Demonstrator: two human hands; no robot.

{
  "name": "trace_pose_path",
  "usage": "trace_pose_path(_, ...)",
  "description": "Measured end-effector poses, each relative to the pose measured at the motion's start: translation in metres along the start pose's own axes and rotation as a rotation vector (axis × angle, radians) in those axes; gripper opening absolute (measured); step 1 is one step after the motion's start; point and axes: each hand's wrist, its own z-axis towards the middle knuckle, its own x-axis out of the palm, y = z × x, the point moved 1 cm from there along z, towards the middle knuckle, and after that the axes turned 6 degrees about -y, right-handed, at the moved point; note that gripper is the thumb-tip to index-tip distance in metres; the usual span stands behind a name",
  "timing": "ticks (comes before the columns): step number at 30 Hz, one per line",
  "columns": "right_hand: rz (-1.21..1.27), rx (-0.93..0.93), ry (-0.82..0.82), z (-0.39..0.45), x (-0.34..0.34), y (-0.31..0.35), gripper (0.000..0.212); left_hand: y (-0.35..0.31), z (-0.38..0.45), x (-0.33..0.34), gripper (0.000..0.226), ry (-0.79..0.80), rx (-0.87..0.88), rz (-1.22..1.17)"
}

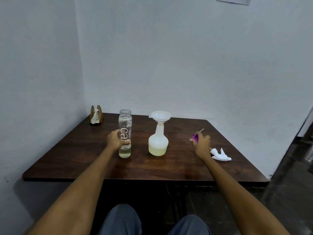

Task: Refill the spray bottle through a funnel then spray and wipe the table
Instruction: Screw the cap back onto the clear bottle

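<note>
We are sitting at a dark wooden table (152,168) that is standing in a corner of pale walls, with our knees in blue trousers (122,221) showing at the near edge of the view.

Our left hand (116,140) is wrapping around the lower half of a tall clear bottle (125,133), fingers and thumb curling round the glass. The bottle is standing upright on the table, left of centre, with its mouth uncovered and a little pale liquid sitting at the bottom. White lettering is running down its side.

Our right hand (201,145) is hovering above the right part of the table and gripping a small purple cap (194,137); the fingers are curling round it so that only part of it is showing.

Between the two hands the white spray bottle (158,143) is standing upright near the middle of the table, apart from both of them. A white funnel (160,117) is sitting in its neck. Yellowish liquid is filling roughly the bottom third of the bottle.

The white spray head (221,156) is lying on its side on the table, just to the right of our right wrist.

In the far left corner of the table a wooden napkin holder (96,116) is standing with white paper in it.
</note>
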Motion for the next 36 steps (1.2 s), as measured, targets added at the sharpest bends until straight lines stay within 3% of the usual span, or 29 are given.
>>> trace_pose_path(5,0.336,-0.104,-0.430,0.018,-0.037,0.048,0.050,0.000,-0.001,0.000,0.055,-0.002,0.005,-0.003)
trace_pose_path(12,0.460,-0.401,-0.504,0.019,-0.045,0.130,0.046,0.002,0.001,-0.002,0.053,0.008,-0.022,-0.013)
trace_pose_path(22,0.685,-0.518,0.014,-0.011,0.018,0.247,0.035,0.007,0.012,-0.003,0.053,0.031,0.002,-0.015)
trace_pose_path(25,0.542,-0.602,0.204,-0.012,0.035,0.262,0.035,0.008,0.019,-0.003,0.053,0.042,-0.001,-0.007)
trace_pose_path(30,0.038,-0.789,0.433,0.009,0.040,0.278,0.052,0.010,0.029,-0.002,0.055,0.063,0.011,-0.003)
trace_pose_path(36,-0.124,-0.749,0.681,0.024,0.032,0.301,0.046,0.012,0.032,-0.001,0.056,0.068,0.018,-0.012)
